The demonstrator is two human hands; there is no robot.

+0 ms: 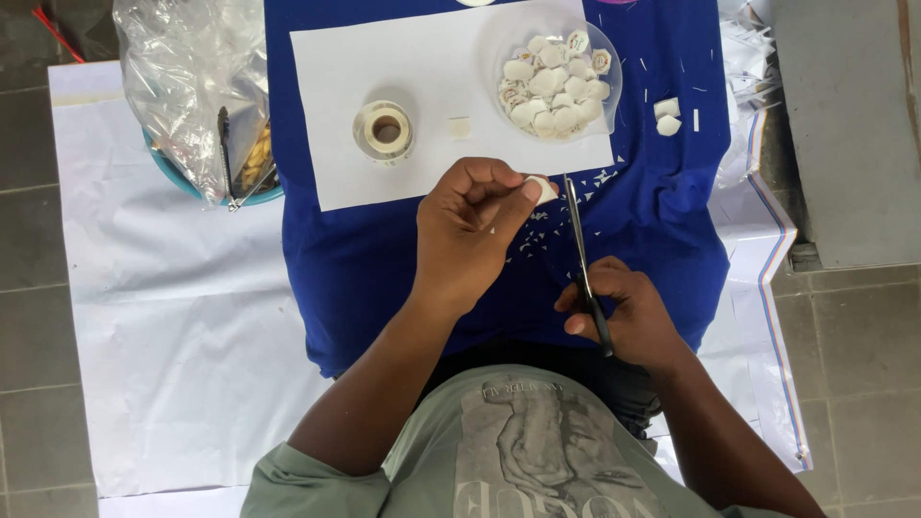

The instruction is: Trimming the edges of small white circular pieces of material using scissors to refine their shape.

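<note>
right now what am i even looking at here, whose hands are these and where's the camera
The one picture comes from a camera worn on a person's head, looking down at their own two bare hands. The left hand pinches a small white piece. The right hand holds scissors, blades pointing at that piece. Below them lies a blue cloth with a white paper sheet on it. On the sheet stand a tape roll and a clear bowl of small white pieces. A plastic bag sits to the left.

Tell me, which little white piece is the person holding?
The one pinched in the left hand, a small white piece beside the scissors. The others lie in the clear bowl, on the white paper or on the blue cloth.
</note>
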